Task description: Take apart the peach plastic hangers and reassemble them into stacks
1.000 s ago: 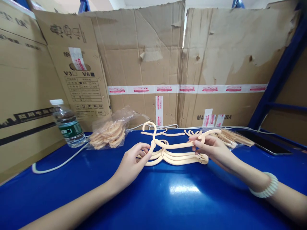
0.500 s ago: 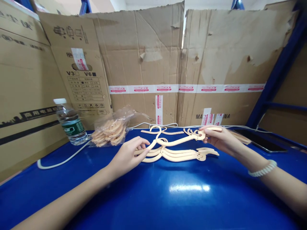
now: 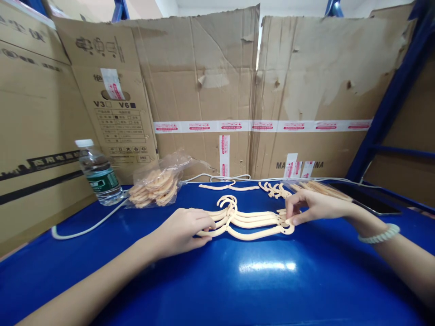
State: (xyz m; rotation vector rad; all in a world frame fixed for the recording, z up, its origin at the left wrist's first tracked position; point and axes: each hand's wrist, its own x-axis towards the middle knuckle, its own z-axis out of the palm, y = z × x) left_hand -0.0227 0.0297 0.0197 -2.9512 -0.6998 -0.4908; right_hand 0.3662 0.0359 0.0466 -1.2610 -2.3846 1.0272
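Observation:
A beige plastic clothes hanger (image 3: 256,236) lies at the front of a row of similar hangers (image 3: 253,216) on the blue table. My left hand (image 3: 185,232) is closed around its left arm, hiding that end. With thumb and fingers, my right hand (image 3: 311,207) pinches its right end, beside a rounded, holed joint (image 3: 288,229). The hooks (image 3: 227,200) of the row overlap and point up and away from me. My right fingers partly cover the right ends of the hangers behind.
Behind the row lie a separate hanger piece (image 3: 217,186) and small curved beige pieces (image 3: 272,188). A bag of beige parts (image 3: 154,188) and a water bottle (image 3: 100,174) stand left. Right are bagged strips (image 3: 326,189) and a dark phone (image 3: 377,206). Cardboard (image 3: 204,90) walls the back.
The hanger in my hands has come down from above the row to its front side. Both hands have lowered with it, and its hook now overlaps the others.

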